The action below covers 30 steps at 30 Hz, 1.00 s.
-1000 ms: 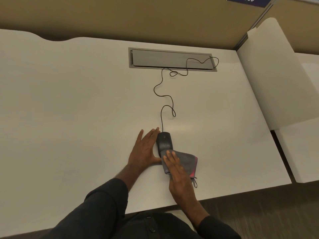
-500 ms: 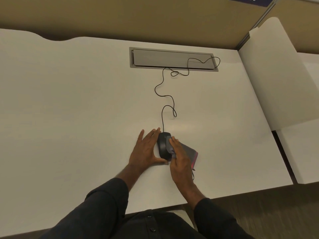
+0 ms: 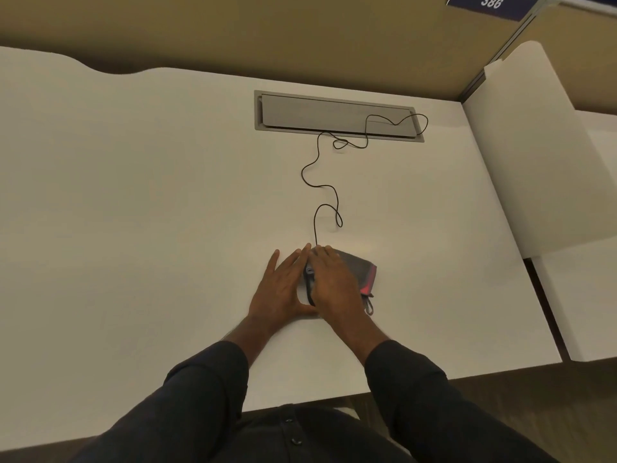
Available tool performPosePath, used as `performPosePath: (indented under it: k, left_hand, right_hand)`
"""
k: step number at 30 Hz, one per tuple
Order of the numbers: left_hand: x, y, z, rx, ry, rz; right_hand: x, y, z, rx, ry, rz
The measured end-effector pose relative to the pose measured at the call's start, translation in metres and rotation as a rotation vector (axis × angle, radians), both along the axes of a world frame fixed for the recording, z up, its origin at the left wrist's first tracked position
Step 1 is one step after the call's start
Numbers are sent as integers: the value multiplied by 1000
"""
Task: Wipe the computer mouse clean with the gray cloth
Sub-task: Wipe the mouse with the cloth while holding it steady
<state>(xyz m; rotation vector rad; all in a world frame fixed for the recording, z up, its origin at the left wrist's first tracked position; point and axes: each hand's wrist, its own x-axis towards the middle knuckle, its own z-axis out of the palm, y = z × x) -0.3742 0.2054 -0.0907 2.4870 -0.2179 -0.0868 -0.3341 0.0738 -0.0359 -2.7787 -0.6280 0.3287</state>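
Since half a second ago our right hand (image 3: 335,282) has slid forward with the gray cloth with a red edge (image 3: 359,267), and now it covers most of the black computer mouse (image 3: 309,279). Its fingers (image 3: 322,253) lie flat, pressing the cloth, not clenched. Our left hand (image 3: 278,289) rests open on the white counter (image 3: 133,212), touching the mouse's left side. A thin black cable (image 3: 320,187) runs to the gray hatch (image 3: 334,115).

- An office workstation: a long white counter (image 3: 150,195) backed by a tan partition wall (image 3: 233,31).
- A grey cable hatch (image 3: 334,115) is set into the far counter.
- A numbered plate (image 3: 490,3) reads 386, far right.
- A white divider panel (image 3: 534,145) separates the neighbouring desk.
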Motion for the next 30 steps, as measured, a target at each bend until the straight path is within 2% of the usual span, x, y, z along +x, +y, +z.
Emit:
performPosePath:
  k: [6, 17, 25, 28, 30]
  left_hand:
    - [1, 0, -4, -20, 22, -10]
    - [3, 1, -7, 80, 40, -51]
    - [3, 0, -3, 66, 43, -20]
    - [3, 1, -4, 69, 59, -23]
    - [3, 1, -4, 66, 62, -19]
  right_hand:
    - [-8, 1, 0, -262, -4, 155]
    - [-15, -5, 5, -318, -11, 271]
    - [12, -9, -3, -112, -30, 177]
    - [16, -14, -11, -52, 35, 60]
    - [17, -16, -16, 62, 53, -52]
